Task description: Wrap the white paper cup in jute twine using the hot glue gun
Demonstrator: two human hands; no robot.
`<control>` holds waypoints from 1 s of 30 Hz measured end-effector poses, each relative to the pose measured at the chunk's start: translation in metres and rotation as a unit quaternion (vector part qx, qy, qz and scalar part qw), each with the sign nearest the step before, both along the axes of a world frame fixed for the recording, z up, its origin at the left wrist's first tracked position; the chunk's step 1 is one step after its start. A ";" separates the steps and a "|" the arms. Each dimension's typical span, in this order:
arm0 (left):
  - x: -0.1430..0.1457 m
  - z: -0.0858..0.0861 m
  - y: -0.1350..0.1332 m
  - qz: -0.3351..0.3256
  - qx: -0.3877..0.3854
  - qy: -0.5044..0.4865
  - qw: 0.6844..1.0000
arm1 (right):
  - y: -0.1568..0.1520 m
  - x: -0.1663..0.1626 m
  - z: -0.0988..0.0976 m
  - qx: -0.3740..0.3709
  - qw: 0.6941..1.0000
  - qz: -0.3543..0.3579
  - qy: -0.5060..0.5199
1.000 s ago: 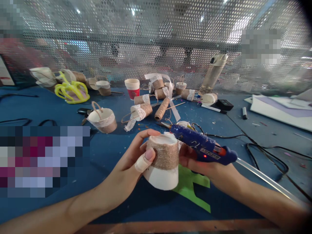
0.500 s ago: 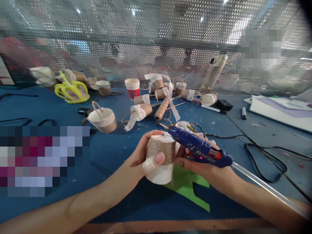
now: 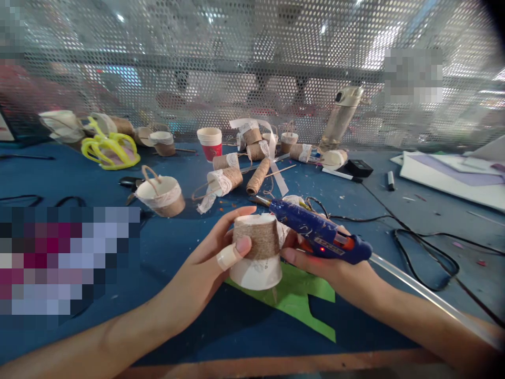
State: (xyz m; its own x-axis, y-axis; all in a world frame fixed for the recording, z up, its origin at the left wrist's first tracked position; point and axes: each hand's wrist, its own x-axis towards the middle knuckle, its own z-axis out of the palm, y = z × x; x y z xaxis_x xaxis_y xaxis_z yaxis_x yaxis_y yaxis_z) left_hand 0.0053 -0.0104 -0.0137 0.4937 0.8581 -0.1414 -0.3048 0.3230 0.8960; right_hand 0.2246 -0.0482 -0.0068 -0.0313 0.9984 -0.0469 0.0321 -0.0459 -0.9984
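Note:
A white paper cup (image 3: 256,247), its narrow end up and its upper part wound with brown twine, is gripped by my left hand (image 3: 224,247). My left thumb, with a bandage on it, presses on the twine. Around a blue hot glue gun (image 3: 315,229) my right hand (image 3: 327,263) is closed; a red light glows on the gun. The metal nozzle points left, just above the cup's upturned base. A clear glue stick (image 3: 418,289) sticks out of the gun's back. White lace (image 3: 282,231) shows at the cup's right side, near my right fingertips, which are partly hidden behind the gun.
Green paper (image 3: 295,295) lies below the cup. Farther back are a twine-wrapped cup with a handle (image 3: 161,197), a twine roll (image 3: 258,176), a red cup (image 3: 210,145), a yellow wire crown (image 3: 110,150) and a bottle (image 3: 341,118). Black cable (image 3: 426,263) coils right.
The cup has tilted in my left hand, so its open rim sits wider toward me. My right hand stays close with the glue gun. The whole view has shifted slightly.

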 end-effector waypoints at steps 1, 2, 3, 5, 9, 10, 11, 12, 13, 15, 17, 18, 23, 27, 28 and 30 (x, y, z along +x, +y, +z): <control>0.000 -0.001 0.000 -0.001 0.007 0.003 1.000 | 0.000 0.000 0.001 -0.002 1.000 0.001 0.004; -0.001 -0.002 0.001 -0.004 0.015 0.005 1.000 | 0.000 0.000 0.002 -0.003 1.000 0.003 0.006; -0.001 -0.003 0.001 -0.007 0.022 0.008 1.000 | 0.000 0.000 0.002 -0.003 1.000 0.004 0.007; -0.001 -0.005 0.002 -0.017 0.032 0.014 0.999 | 0.000 0.000 0.002 0.001 1.000 -0.001 0.007; 0.000 -0.005 0.004 -0.034 0.033 0.027 0.999 | 0.000 0.000 -0.003 0.027 0.999 -0.013 0.012; 0.000 -0.004 0.005 -0.035 0.032 0.028 0.998 | 0.000 -0.001 -0.003 0.036 0.999 -0.010 0.009; 0.001 -0.003 0.004 -0.037 0.031 0.028 0.998 | 0.000 -0.001 -0.004 0.045 0.999 -0.006 0.003; 0.001 -0.001 0.004 -0.038 0.029 0.028 0.998 | -0.001 -0.001 -0.004 0.054 0.999 -0.002 -0.006; 0.002 0.000 0.004 -0.036 0.023 0.032 0.999 | -0.001 -0.001 -0.004 0.063 0.998 -0.001 -0.013; 0.002 0.004 0.004 -0.023 0.008 0.037 0.999 | -0.002 0.000 -0.002 0.070 0.997 0.008 -0.026; 0.001 0.007 0.004 -0.012 -0.010 0.032 0.999 | -0.001 0.003 -0.001 0.071 0.997 0.020 -0.035; 0.000 0.008 0.005 -0.010 -0.016 0.023 1.000 | 0.001 0.004 -0.001 0.072 0.996 0.022 -0.039; -0.006 0.010 0.013 -0.053 -0.016 -0.062 0.997 | 0.008 0.012 0.000 0.083 0.993 -0.026 -0.080; -0.008 0.004 0.017 -0.161 -0.056 -0.068 0.983 | 0.013 0.019 0.003 0.096 0.984 -0.092 -0.119; -0.008 0.003 0.016 -0.199 -0.067 -0.065 0.976 | 0.014 0.020 0.003 0.103 0.981 -0.105 -0.128; -0.008 0.002 0.014 -0.272 -0.088 -0.051 0.957 | 0.014 0.022 0.003 0.124 0.976 -0.117 -0.138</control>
State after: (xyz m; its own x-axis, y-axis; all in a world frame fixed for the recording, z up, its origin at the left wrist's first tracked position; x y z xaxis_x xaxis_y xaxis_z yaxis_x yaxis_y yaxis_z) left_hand -0.0029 0.0036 -0.0115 0.8798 0.4369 -0.1873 -0.1311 0.6017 0.7879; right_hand 0.2464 -0.0347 -0.0036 0.1777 0.9586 0.2226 0.3191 0.1578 -0.9345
